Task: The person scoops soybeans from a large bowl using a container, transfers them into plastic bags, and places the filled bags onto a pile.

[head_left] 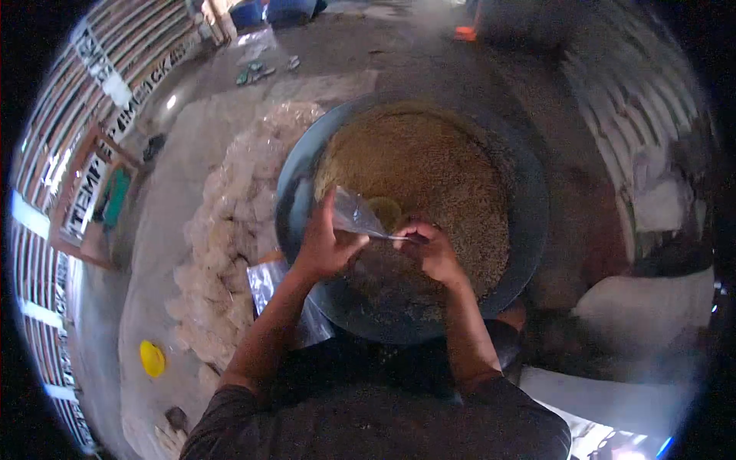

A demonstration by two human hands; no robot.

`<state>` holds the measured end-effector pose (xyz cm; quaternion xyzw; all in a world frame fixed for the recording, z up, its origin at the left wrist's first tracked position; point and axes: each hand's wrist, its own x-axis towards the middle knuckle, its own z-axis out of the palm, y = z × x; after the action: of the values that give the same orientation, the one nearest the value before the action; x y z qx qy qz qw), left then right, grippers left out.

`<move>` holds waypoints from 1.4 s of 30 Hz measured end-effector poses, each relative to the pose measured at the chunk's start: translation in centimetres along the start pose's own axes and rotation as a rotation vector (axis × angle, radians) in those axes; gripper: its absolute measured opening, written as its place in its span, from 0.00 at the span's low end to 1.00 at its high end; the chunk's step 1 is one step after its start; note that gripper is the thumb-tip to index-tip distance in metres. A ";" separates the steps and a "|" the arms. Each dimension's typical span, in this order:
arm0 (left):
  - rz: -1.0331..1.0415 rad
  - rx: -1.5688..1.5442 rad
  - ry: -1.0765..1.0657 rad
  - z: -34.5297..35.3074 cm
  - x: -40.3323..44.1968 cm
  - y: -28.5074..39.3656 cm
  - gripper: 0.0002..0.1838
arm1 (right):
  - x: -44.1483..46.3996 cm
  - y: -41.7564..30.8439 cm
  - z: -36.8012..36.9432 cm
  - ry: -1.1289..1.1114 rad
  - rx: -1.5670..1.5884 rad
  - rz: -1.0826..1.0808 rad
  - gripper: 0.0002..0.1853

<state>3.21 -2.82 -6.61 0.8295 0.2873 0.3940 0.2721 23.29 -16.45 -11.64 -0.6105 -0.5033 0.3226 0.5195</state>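
Note:
A clear plastic bag (354, 213) is stretched between my two hands above a wide round basin (294, 203). My left hand (326, 247) grips the bag's left end, with a finger pointing up along it. The fingers of my right hand (431, 251) pinch the bag's other end, which narrows to a thin strip. Tan grains or beans (429, 165) fill much of the basin; their exact kind is too small to tell. Just behind the bag, a yellowish round cup or bowl (386, 210) sits on the grains, partly hidden.
Many filled clear bags (222, 245) lie piled on the floor left of the basin. Flat plastic bags (310, 323) rest by my left forearm. A yellow bowl-like object (152, 359) is farther left. Pale sacks (648, 307) stand at the right, and a wooden frame (96, 199) leans at the slatted wall.

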 end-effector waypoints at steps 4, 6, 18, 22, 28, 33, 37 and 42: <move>-0.206 -0.244 -0.402 5.1 2.0 -1.7 0.10 | -0.3 8.0 -1.4 0.363 0.240 0.083 0.16; -0.268 -0.293 -0.451 7.9 0.6 0.6 0.08 | -0.9 8.8 -3.3 0.212 0.336 0.307 0.18; -0.376 -0.164 -0.099 12.4 -4.2 0.6 0.21 | -2.6 9.7 -4.5 -0.057 -0.080 0.188 0.22; -0.465 -0.010 -0.529 11.3 -9.9 0.1 0.24 | -3.4 11.0 -5.9 0.261 -0.453 0.282 0.15; 0.237 0.385 -0.425 8.1 -10.8 1.4 0.27 | -3.4 2.6 -3.4 -0.495 -0.300 0.282 0.15; -0.382 0.155 -0.744 3.2 -11.1 0.9 0.16 | 3.4 6.1 0.6 -0.268 0.142 0.359 0.22; -0.444 -0.234 -0.526 2.5 -12.6 -0.9 0.11 | 10.8 16.9 3.7 0.152 0.435 0.650 0.23; -0.430 -0.186 -0.596 2.7 -12.8 -3.4 0.11 | 16.2 18.2 9.1 0.368 0.746 0.588 0.25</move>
<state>-2.20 -9.96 -16.76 0.8003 0.3259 0.0936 0.4945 24.64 2.61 -29.33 -0.5460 -0.0609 0.5000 0.6694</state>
